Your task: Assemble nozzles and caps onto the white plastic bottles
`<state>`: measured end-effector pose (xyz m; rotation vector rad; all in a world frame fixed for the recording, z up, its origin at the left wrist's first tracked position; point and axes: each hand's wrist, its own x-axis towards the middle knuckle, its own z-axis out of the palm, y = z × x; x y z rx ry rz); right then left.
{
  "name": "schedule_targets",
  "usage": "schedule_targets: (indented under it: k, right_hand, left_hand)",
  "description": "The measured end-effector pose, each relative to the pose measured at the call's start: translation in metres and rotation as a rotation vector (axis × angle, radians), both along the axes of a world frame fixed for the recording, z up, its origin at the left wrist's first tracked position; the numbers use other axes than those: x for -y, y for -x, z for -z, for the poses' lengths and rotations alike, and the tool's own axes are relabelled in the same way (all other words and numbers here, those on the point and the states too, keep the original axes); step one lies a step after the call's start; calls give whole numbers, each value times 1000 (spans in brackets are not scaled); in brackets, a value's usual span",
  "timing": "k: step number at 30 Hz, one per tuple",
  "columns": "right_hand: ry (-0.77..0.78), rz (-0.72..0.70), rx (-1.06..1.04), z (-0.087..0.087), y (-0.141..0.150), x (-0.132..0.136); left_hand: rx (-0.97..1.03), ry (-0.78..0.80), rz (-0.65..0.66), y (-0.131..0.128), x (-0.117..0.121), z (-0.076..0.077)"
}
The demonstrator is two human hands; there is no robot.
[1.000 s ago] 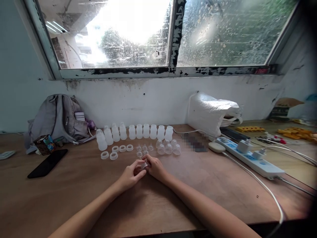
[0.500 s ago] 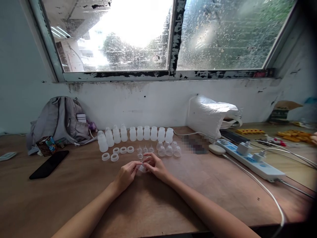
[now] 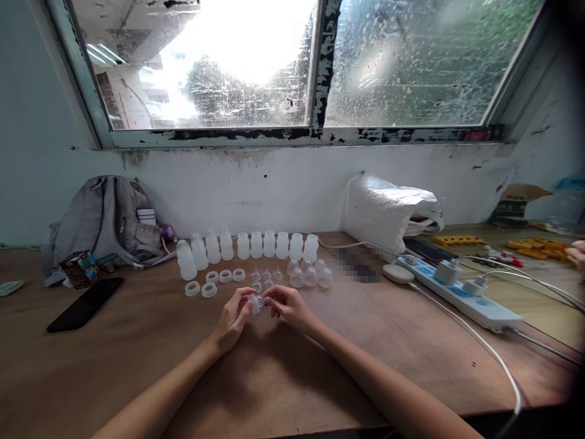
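My left hand [image 3: 234, 317] and my right hand [image 3: 287, 306] meet above the wooden table [image 3: 137, 360], fingers pinched together on a small clear plastic piece [image 3: 257, 301] held between them. Just beyond lie a few clear nipples [image 3: 265, 277], several white rings [image 3: 212, 281] and several clear caps [image 3: 311, 274]. Behind those stands a row of several small white bottles [image 3: 256, 245] along the wall.
A grey backpack [image 3: 105, 222], a small carton [image 3: 77, 268] and a black phone [image 3: 85, 303] sit at the left. A white bag [image 3: 388, 210], a power strip [image 3: 461, 292] with chargers and cables, and yellow parts [image 3: 539, 245] are at the right. Another person's hand [image 3: 576, 253] shows at the far right edge.
Both hands have lifted slightly and shifted a little left with the clear piece, now held higher between the fingertips. The view has tilted slightly.
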<state>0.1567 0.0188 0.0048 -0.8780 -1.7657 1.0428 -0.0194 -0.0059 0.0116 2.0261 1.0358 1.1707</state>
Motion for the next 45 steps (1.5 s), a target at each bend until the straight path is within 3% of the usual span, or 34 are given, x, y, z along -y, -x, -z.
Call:
schedule_targets:
  k: [6, 10, 13, 15, 18, 22, 26, 31, 36, 41, 45]
  right_hand:
    - [-179, 59, 135, -3, -5, -5]
    - [-168, 117, 93, -1, -13, -16]
    - [-103, 254, -27, 6, -19, -26]
    - [-65, 332, -70, 12, -22, -32]
    - [-46, 365, -50, 20, -24, -37]
    - [-57, 384, -30, 22, -26, -38]
    - [-71, 392, -24, 19, -27, -36]
    - [-99, 423, -15, 20, -26, -36]
    - [-111, 444, 4, 22, -23, -34]
    - [-101, 396, -4, 18, -18, -26]
    - [-93, 374, -20, 16, -16, -24]
  left_hand:
    - [-204, -59, -91, -3, -4, -5]
    - [-302, -118, -51, -7, -20, -16]
    - [-402, -218, -114, -14, -47, -25]
    - [-493, -250, -275, -18, -72, -32]
    - [-616, -140, -494, -20, -115, -41]
    - [-597, -103, -592, -16, -160, -47]
    - [-573, -115, -613, -11, -178, -42]
    - [-496, -261, -629, -8, -167, -43]
    - [-345, -470, -560, 6, -118, -45]
    - [-305, -566, -345, 21, -57, -27]
    - [-291, -520, -232, 26, -35, -8]
